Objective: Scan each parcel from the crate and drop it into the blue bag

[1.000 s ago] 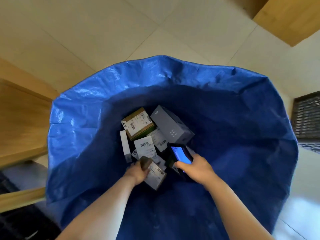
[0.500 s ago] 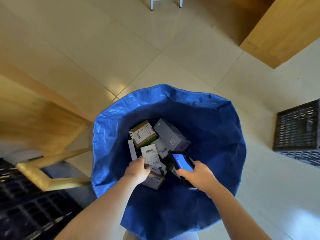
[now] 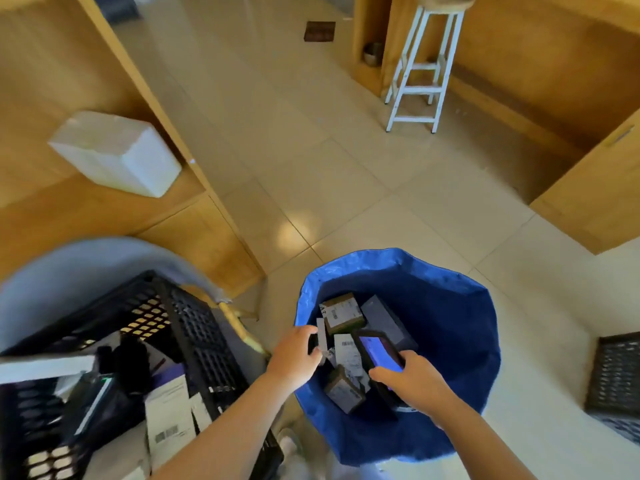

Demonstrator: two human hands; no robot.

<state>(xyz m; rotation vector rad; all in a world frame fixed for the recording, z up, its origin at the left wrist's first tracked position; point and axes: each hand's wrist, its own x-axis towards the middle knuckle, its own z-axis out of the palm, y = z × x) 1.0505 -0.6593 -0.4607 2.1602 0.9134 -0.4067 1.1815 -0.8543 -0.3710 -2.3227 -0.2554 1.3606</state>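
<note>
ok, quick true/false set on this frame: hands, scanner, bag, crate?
1. The right hand holds the scanner with its screen lit. True.
2. The left hand grips a parcel. False: it holds nothing, its fingers loosely curled over the rim of the bag.
3. The bag is empty. False: several parcels lie in it, among them a brown box and a grey box.
4. The crate stands to the left of the bag and still has parcels in it. True.
5. The stool stands inside the bag. False: it stands on the floor far beyond it, by the wooden cabinets.
</note>
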